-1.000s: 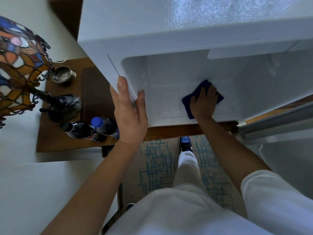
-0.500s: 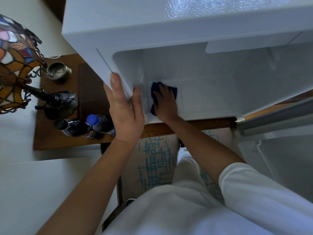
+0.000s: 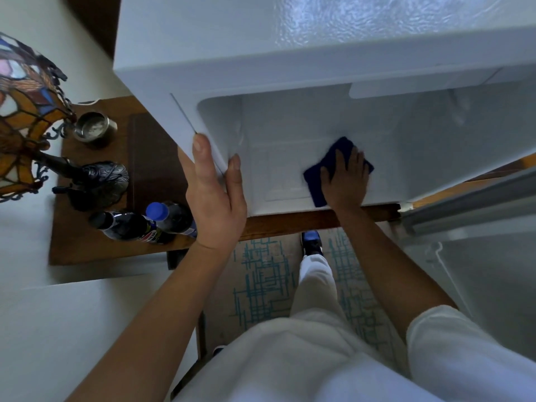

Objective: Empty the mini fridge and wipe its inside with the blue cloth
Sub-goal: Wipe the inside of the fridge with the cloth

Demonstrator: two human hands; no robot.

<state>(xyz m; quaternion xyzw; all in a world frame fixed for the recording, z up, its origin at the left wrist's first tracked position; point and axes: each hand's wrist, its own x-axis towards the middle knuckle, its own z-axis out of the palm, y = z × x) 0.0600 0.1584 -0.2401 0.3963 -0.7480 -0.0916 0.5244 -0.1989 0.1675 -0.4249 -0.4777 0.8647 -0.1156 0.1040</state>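
The blue cloth (image 3: 333, 166) lies flat on the floor of the mini fridge (image 3: 290, 134), near its front edge and right of centre. The right hand (image 3: 346, 181) presses it down, fingers straight and spread. The left hand (image 3: 216, 195) braces the cabinet's left front edge, fingers extended, thumb inside the opening. The cloth appears soft, light and limp; it would likely bunch. Hold it under a flat palm, not by a corner.
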